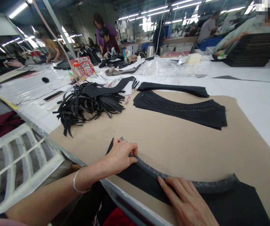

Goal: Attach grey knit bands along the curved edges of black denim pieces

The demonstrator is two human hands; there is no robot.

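Note:
A black fabric panel (pixel 144 185) lies on the tan board at the table's near edge. A speckled grey strip (pixel 152 170) follows its curved far edge. My left hand (pixel 123 153) pinches that edge near the panel's left end, thumb and fingers closed on it. My right hand (pixel 188 199) lies flat on the panel around its middle, fingers stretched out and fingertips beside the grey strip. The panel's lower right part runs out of view. Farther off sits a stack of similar curved black panels (pixel 179 110) with stitched lines.
Behind that stack lies another pile of black pieces (pixel 172 88). A heap of black strips (pixel 90 103) is at the left, with small red-handled snips (pixel 127 99) beside it. A white slatted frame (pixel 14 166) stands left of the table. Several people work farther back.

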